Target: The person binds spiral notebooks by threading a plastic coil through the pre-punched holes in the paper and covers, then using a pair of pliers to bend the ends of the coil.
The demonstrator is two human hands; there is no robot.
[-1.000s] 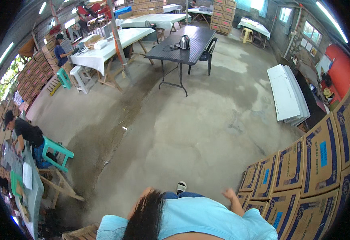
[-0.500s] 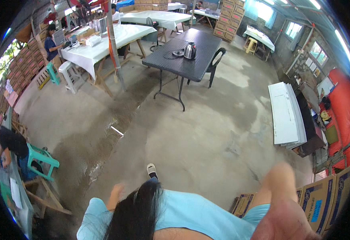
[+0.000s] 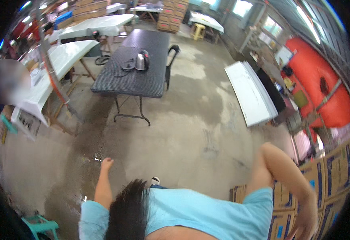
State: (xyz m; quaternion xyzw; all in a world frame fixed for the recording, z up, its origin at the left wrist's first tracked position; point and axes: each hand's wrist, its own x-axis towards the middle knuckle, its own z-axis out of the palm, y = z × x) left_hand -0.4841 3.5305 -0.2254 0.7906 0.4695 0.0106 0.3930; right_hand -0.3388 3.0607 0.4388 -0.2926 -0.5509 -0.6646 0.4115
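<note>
Cardboard boxes (image 3: 337, 172): sat stacked to the near right of the black table (image 3: 119, 86), brown with dark blue print and small bright blue patches.
Right hand (image 3: 306, 224): hung to the near right of the black table too, overlapping the boxes in view, with bent elbow and downward fingers. Was blurred; could not tell contact, nor whether gripping or wide.
Left hand (image 3: 107, 162): hung on the near side of the black table, over the dark wet-looking floor patch (image 3: 81, 176), well apart from the boxes. Looked loosely curled; was too small to tell how narrow, or holding what.
Kettle (image 3: 142, 62): stood upright on the black table, silver and black, just beside a round dark base (image 3: 128, 65).
Black chair (image 3: 169, 66): stood close against the right side of the black table, partly hidden.
White boards (image 3: 249, 94): stood layered, right of the black table.
Red covering (image 3: 315, 76): bulged farther right of the black table.
White-covered table (image 3: 70, 58): stood left of the black table.
Yellow stool (image 3: 198, 31): stood beyond the black table, toward the right.
</note>
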